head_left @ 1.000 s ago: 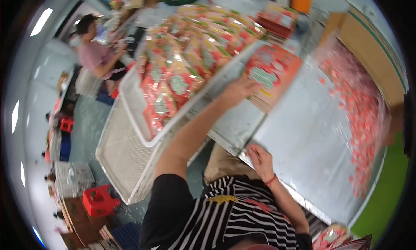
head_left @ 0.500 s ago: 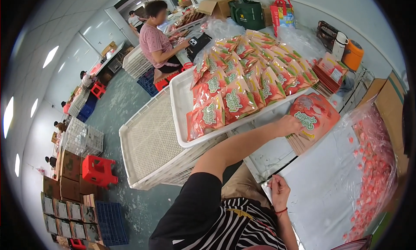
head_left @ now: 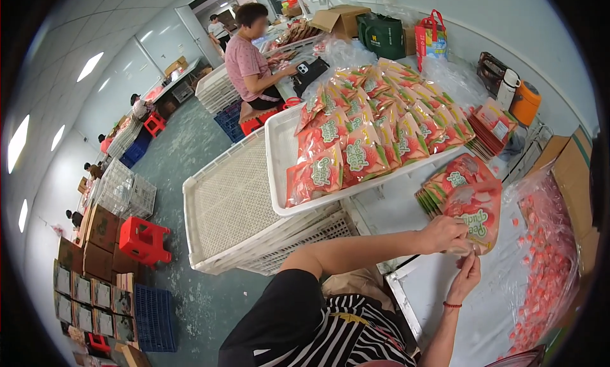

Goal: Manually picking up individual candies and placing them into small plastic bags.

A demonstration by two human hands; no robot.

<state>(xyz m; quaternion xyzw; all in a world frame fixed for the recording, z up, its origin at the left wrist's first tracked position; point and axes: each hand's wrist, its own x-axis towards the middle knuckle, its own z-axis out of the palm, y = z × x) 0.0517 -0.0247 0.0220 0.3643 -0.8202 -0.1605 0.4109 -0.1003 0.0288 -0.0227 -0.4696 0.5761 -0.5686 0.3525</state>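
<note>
A pink and red flat pouch with a peach picture is between my two hands, above the worktable. My left hand pinches its near left edge. At the near edge, by a corner, my right hand, with a red bracelet at the wrist, has its fingertips closed on the pouch. Partly under this pouch, a fanned stack of similar pouches lies on the table. Left of it, a white tray holds many plump pouches in overlapping rows.
Small pink wrapped pieces lie in clear plastic along the table's right. Another pouch stack, an orange container and a white bottle stand farther back. White crates stand at left. A person sits beyond, holding a phone.
My left hand has lifted one pouch off the stack and brought it nearer. My right hand has moved up and right from the table edge to the pouch. The view has shifted slightly.
</note>
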